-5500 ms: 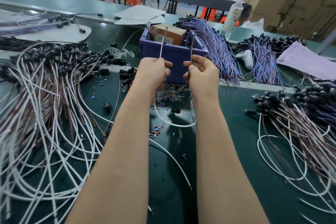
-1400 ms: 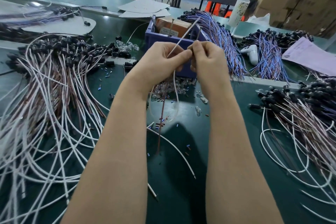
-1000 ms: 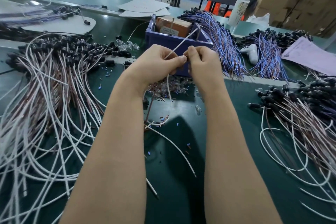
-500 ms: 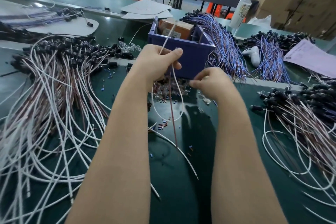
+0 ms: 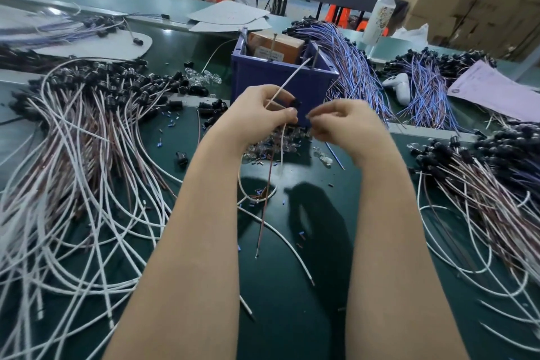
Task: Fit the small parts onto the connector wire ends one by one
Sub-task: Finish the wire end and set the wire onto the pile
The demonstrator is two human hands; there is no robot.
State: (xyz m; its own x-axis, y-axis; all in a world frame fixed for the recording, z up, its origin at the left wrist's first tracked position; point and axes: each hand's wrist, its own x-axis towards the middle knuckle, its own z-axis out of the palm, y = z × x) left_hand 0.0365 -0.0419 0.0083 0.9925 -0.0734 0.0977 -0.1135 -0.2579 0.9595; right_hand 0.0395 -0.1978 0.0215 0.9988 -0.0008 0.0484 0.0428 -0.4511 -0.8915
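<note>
My left hand (image 5: 263, 114) grips a white wire (image 5: 287, 80) whose free end sticks up toward the blue bin. A thin brown wire (image 5: 264, 213) hangs from the same hand down to the green table. A black connector (image 5: 295, 102) shows just past its fingertips. My right hand (image 5: 342, 123) is raised close beside it, thumb and fingers pinched together on a small part that is too tiny and blurred to make out. A heap of small clear parts (image 5: 274, 146) lies on the table right under both hands.
A blue bin (image 5: 283, 82) holding a cardboard box (image 5: 277, 44) stands just behind the hands. White and brown wire bundles with black connectors lie at left (image 5: 87, 131) and right (image 5: 482, 184). Blue-purple wires (image 5: 350, 61), a white bottle (image 5: 382, 9) and a paper sheet (image 5: 491, 90) sit behind.
My right hand dropped from the wire end to the heap of clear parts, then rose back beside my left hand with fingers pinched. The left hand kept its hold on the wires.
</note>
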